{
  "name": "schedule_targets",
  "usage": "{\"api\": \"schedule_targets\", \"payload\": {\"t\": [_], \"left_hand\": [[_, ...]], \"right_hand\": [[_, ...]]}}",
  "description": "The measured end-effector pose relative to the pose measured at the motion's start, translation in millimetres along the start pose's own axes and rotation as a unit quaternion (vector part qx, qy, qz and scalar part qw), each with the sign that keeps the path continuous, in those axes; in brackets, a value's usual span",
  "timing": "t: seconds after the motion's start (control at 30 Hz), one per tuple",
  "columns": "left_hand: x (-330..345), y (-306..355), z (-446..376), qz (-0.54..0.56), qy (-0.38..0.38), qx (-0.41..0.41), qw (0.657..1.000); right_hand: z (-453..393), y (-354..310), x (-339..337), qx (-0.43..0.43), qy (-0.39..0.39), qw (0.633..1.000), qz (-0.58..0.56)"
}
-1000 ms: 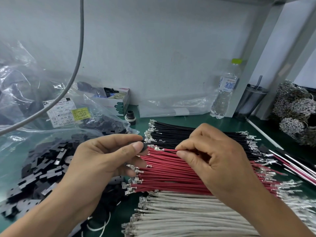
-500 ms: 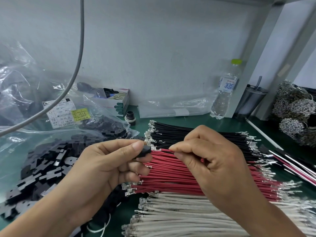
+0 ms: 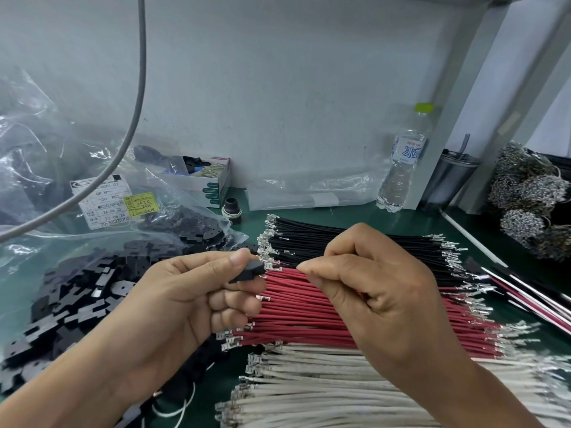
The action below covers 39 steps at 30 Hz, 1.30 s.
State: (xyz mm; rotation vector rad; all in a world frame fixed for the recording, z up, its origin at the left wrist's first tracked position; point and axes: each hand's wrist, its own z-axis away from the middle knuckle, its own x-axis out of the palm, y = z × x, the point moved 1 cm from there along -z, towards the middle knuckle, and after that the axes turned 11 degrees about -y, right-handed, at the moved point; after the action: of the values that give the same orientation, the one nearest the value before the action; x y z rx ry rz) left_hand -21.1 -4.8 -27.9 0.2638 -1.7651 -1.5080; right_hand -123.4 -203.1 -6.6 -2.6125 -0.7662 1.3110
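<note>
Risk: the terminal [image 3: 273, 267] may miss the slot in the housing [image 3: 248, 271] and bend, or go in only part-way and slip out again.
Cause: as I judge it, the slot is small, the housing sits half hidden under the thumb, and a slight tilt of either hand would throw the line off.
Second risk: the wire [image 3: 288, 268] could buckle, since it is gripped a little behind the terminal.
Left hand [image 3: 185, 301]: raised over the worktop [image 3: 253, 222], palm turned inward, thumb on top and curled fingers beneath, pinching the black housing at its tips.
Right hand [image 3: 370, 291]: knuckles up, wrist coming in from the near right corner, thumb and forefinger pressed together on the wire, the other fingers curled under.
Housing: in the air at mid-worktop, over the left ends of the red row [image 3: 309, 319].
Terminal: just beside the housing's right face; whether it touches, I cannot tell.
Nearby: black row [image 3: 340, 242] toward the back edge, white row [image 3: 309, 381] toward the near edge, and a bag [image 3: 77, 304] of black parts on the left side.
</note>
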Motion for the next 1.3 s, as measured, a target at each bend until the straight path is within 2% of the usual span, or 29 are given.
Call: {"api": "schedule_targets", "payload": {"t": [0.17, 0.33, 0.53, 0.57, 0.63, 0.73, 0.83, 1.03, 1.13, 1.2, 1.3], "left_hand": [[-1, 1, 0, 0.004, -0.012, -0.006, 1.0], [0, -2, 0, -0.016, -0.013, -0.027, 0.999], [7, -8, -1, 0.001, 0.009, -0.015, 1.0], [9, -8, 0, -0.02, 0.019, -0.003, 1.0], [12, -6, 2, -0.152, 0.051, 0.051, 0.986], [17, -3, 7, -0.356, 0.051, 0.148, 0.921], [14, -2, 10, -0.458, 0.048, 0.144, 0.876], [15, -3, 9, -0.374, 0.004, 0.132, 0.918], [14, -4, 8, -0.372, 0.003, 0.144, 0.917], [15, -6, 8, -0.384, 0.003, 0.15, 0.911], [13, -11, 6, -0.389, 0.003, 0.155, 0.908]], "right_hand": [[0, -1, -3, -0.034, -0.029, 0.996, 0.08], [0, -2, -5, -0.074, -0.016, 0.98, 0.182], [3, -6, 10, -0.042, -0.022, 0.991, 0.125], [3, -6, 10, -0.029, -0.029, 0.992, 0.123], [1, -3, 7, 0.004, -0.043, 0.993, 0.11], [1, 1, 3, 0.038, -0.069, 0.995, 0.056], [1, 1, 2, 0.046, -0.108, 0.993, 0.025], [1, -6, 7, 0.052, -0.108, 0.993, -0.021], [0, -7, 5, 0.055, -0.125, 0.99, -0.025], [-3, -4, -4, 0.066, -0.146, 0.987, 0.007], [-6, -5, -18, 0.053, -0.148, 0.98, 0.123]]}}
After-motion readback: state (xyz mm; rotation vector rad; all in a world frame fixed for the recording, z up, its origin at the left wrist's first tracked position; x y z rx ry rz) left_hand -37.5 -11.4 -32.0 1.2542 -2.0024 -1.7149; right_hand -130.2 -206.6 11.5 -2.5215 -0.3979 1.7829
